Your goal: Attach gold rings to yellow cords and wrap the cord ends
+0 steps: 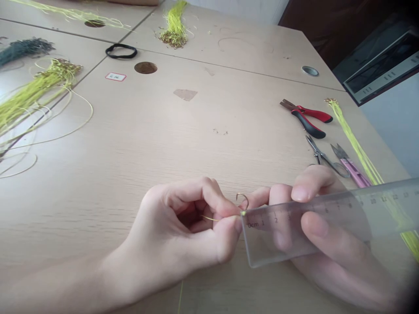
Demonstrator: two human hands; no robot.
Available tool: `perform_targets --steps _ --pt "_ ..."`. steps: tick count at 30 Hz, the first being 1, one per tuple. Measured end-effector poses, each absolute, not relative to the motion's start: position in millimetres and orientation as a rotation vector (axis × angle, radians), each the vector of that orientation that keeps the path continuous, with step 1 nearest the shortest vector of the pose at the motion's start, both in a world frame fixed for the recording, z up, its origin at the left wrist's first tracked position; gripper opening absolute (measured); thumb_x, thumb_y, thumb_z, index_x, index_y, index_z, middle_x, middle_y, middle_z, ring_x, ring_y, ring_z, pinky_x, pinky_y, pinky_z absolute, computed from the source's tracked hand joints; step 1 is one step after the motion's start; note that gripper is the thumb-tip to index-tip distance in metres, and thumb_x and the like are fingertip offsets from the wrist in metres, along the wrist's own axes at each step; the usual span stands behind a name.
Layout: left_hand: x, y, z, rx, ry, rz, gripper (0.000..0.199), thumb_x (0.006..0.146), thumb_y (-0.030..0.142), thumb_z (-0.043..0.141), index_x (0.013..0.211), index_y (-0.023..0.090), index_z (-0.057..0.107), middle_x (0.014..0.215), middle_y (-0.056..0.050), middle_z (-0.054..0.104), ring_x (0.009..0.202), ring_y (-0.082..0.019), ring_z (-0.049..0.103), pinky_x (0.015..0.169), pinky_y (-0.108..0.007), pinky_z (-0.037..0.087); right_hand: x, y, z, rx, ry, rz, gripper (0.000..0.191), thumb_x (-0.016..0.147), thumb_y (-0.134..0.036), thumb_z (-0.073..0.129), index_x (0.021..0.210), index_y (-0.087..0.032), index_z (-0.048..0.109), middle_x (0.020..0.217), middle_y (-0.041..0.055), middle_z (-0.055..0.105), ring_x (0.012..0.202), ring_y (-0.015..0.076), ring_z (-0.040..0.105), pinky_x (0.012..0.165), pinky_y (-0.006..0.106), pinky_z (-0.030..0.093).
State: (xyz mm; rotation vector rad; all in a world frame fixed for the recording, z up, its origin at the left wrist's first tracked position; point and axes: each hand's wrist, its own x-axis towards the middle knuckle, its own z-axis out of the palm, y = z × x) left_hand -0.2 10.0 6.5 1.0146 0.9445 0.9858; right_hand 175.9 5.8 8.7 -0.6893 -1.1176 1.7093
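Left hand and right hand were close together above the table. Left: thumb and index finger pinched on a thin yellow line, right at the hook. Hook stood bend-up just beyond those fingertips, at the 0 end of the clear ruler. Right was clamped on the ruler, thumb on the near face, other fingers showing through it. Couldn't tell whether a right fingertip touched the hook. Pliers, scissors and pink snips lay beyond the right hand, yellow bundle to their right.
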Motion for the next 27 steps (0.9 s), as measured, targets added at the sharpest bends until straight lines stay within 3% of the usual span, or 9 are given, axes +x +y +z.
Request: perform_targets --steps 8,14,22,27 --pt "-0.3 10.5 6.1 1.041 0.950 0.994 0.015 0.065 0.010 0.065 0.055 0.017 0.057 0.054 0.004 0.058 0.048 -0.006 0.047 0.041 -0.012 0.039 176.0 4.6 7.7 -0.687 -1.092 1.717 0.007 0.089 -0.019 0.048 0.091 -0.026 0.050 0.062 -0.0018 0.056 0.092 0.0155 0.061 0.084 0.032 0.052" --pt "-1.3 10.6 5.4 1.058 0.969 0.985 0.016 0.066 0.015 0.066 0.055 0.017 0.056 0.052 0.003 0.056 0.046 -0.007 0.045 0.039 -0.014 0.035 175.6 4.4 8.5 -0.647 -1.055 1.751 0.009 0.089 -0.017 0.048 0.091 -0.026 0.050 0.074 -0.0019 0.064 0.093 0.0131 0.062 0.089 0.030 0.050" --pt "-0.7 11.3 5.4 1.004 0.975 0.951 0.016 0.064 0.015 0.067 0.054 0.018 0.055 0.051 0.003 0.052 0.044 -0.007 0.040 0.037 -0.016 0.031 175.4 4.0 7.1 -0.665 -1.052 1.735 0.010 0.089 -0.017 0.048 0.093 -0.026 0.051 0.070 -0.0010 0.061 0.096 0.0152 0.062 0.089 0.036 0.051" --pt "-1.0 10.2 5.3 0.981 0.963 0.928 0.015 0.062 0.012 0.068 0.056 0.018 0.056 0.053 0.003 0.053 0.046 -0.008 0.040 0.039 -0.016 0.031 175.9 3.6 8.7 -0.655 -1.052 1.740 0.011 0.089 -0.016 0.048 0.092 -0.027 0.051 0.072 -0.0015 0.062 0.094 0.0144 0.062 0.089 0.034 0.051"
